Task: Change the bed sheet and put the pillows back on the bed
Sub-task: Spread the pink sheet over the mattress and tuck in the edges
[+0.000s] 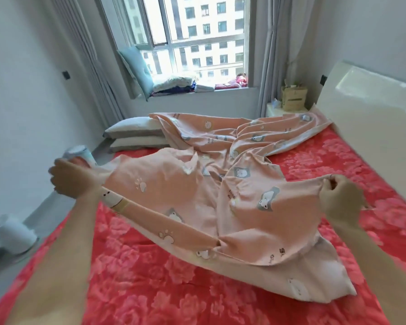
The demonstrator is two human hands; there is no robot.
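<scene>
You have the peach-pink bear-print sheet (197, 198) lifted by its near edge and stretched between both hands, probably so you can shake it open and find which side runs along the bed. Your right hand (340, 198) pinches a gathered bit of the hem between thumb and curled fingers. Your left hand (68, 181) is turned back-up with its fingers wrapped round the opposite end of that edge, though blur smears the grip itself. The rest of the sheet trails away twisted and bunched across the red floral bed cover (150, 285), its far corner reaching the glossy cream headboard (373, 109), so it looks far from laid flat. The two white-and-grey pillows (136, 134) sit stacked at the far left corner of the bed, touching the sheet's far fold, likely parked there to keep the middle free; I judge they'll need moving again before that corner can be tucked. You can't tell whether the red cover is the old sheet or a mattress pad. The pale rounded object behind your left hand and the white cylinder (12, 235) on the floor are too blurred to name, and the bed's near edge is cut off.
</scene>
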